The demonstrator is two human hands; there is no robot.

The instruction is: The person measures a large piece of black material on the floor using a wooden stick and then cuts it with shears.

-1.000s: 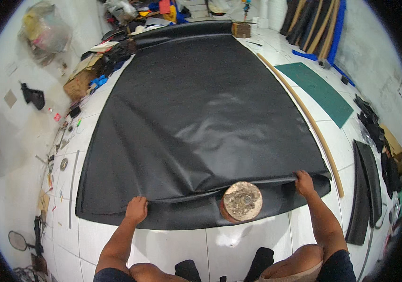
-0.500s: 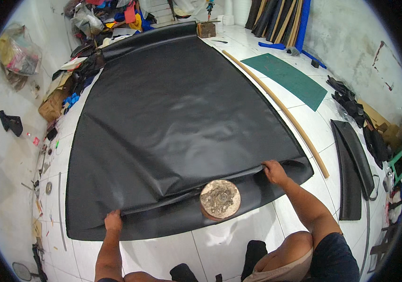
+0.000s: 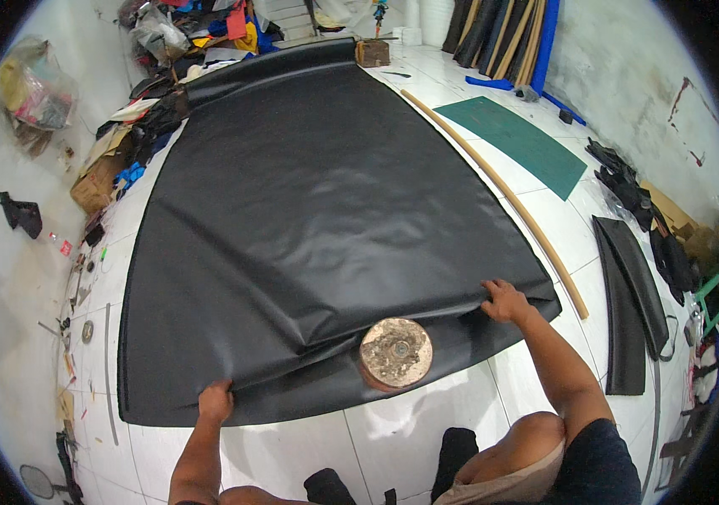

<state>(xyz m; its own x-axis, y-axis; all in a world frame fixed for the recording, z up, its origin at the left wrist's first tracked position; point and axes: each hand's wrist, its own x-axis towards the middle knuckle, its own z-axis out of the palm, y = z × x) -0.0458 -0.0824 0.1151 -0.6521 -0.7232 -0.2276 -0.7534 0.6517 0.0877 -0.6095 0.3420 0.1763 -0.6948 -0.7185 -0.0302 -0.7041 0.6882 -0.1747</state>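
A wide black leather-like sheet [image 3: 317,185] lies spread over the floor, with a raised fold running across its near end. My left hand [image 3: 216,401] is closed on this fold near the sheet's front left edge. Toward the right edge, my right hand [image 3: 505,302] grips the same fold, its fingers bent over the top and the thumb lower down. Between the hands, a round, worn, stained block [image 3: 395,353] stands on the near strip of the sheet, right against the fold. Slanting creases run through the sheet's left half.
At the far end the sheet forms a roll [image 3: 275,66] beside a brown block [image 3: 373,54]. A long tan tube [image 3: 502,194] and a green mat [image 3: 515,143] lie to the right. Further right are folded black pieces [image 3: 624,311]. Clutter lines the left wall; upright rolls [image 3: 502,38] lean at the back.
Both hands have shifted slightly to the right along the fold. The fold beside my left hand has changed shape a little. The round block keeps its place on the sheet.
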